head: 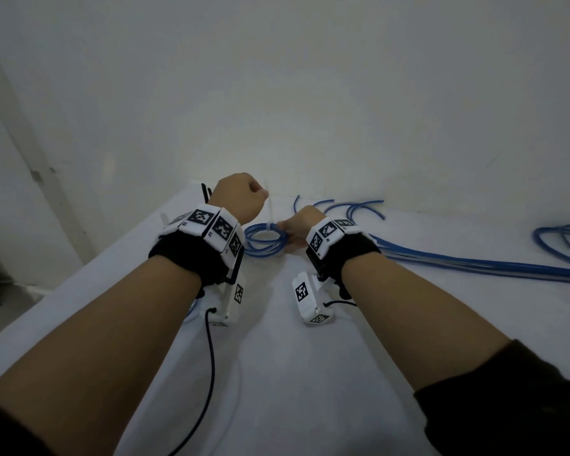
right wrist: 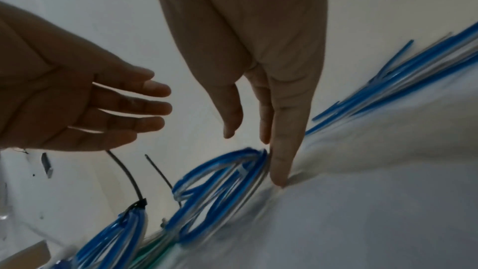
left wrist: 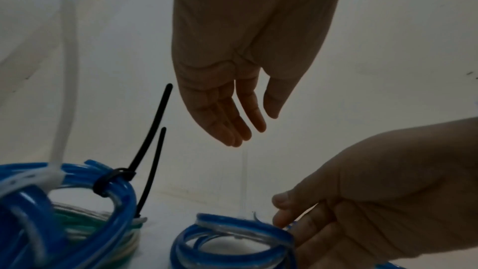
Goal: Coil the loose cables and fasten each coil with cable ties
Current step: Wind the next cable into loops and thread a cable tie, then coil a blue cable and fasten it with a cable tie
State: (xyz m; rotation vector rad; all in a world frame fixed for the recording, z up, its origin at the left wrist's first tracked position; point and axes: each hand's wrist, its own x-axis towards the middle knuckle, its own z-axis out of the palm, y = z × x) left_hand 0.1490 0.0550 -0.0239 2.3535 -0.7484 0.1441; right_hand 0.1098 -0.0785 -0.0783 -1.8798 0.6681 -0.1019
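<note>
Head view: a small blue coil point(head: 265, 238) lies on the white table point(head: 277, 373), right hand point(head: 298, 230) touching it. Left wrist view: left hand point(left wrist: 232, 99) hovers empty, fingers relaxed. Right wrist view: straight fingers point(right wrist: 280, 161) steady the tied coil. Next, probably gather the loose cables point(head: 474, 263)

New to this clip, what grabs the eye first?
The small blue cable coil in the middle of the white table, with the right hand touching its edge and a pale tie across it. The left hand hovers open just above it, holding nothing. Loose blue cables trail off to the right, and a bigger bundle bound with black ties sits left of the coil.
</note>
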